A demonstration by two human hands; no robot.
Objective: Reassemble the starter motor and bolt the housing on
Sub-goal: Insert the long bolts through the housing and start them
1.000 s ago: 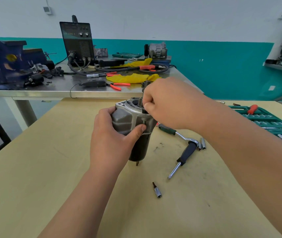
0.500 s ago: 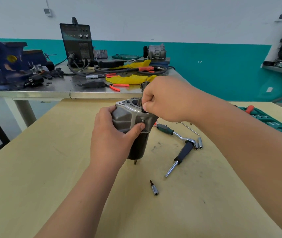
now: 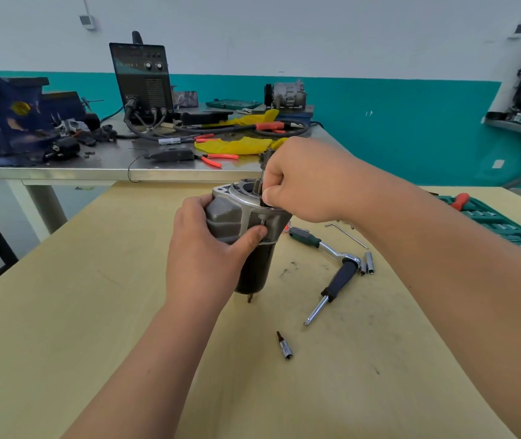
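The starter motor [image 3: 254, 267] stands upright on the wooden table [image 3: 94, 312], its black body below and its grey aluminium housing [image 3: 237, 213] on top. My left hand [image 3: 208, 251] grips the housing from the left, thumb pressed near a bolt [image 3: 263, 221] on its flange. My right hand [image 3: 300, 179] is curled over the housing's top right rim, pinching a small part at the flange; the part is mostly hidden by my fingers. The motor's shaft [image 3: 257, 185] pokes up beside my right hand.
A ratchet wrench [image 3: 328, 245] and a dark-handled driver [image 3: 332, 286] lie right of the motor with small sockets [image 3: 367, 264]; a bit socket [image 3: 285, 346] lies nearer me. A hex key [image 3: 347, 234] and a green socket tray [image 3: 490, 217] lie at the right. A cluttered steel bench [image 3: 94, 166] stands behind.
My view has shifted a little; both hands stay on the motor. The right hand's fingers have worked slightly at the flange.
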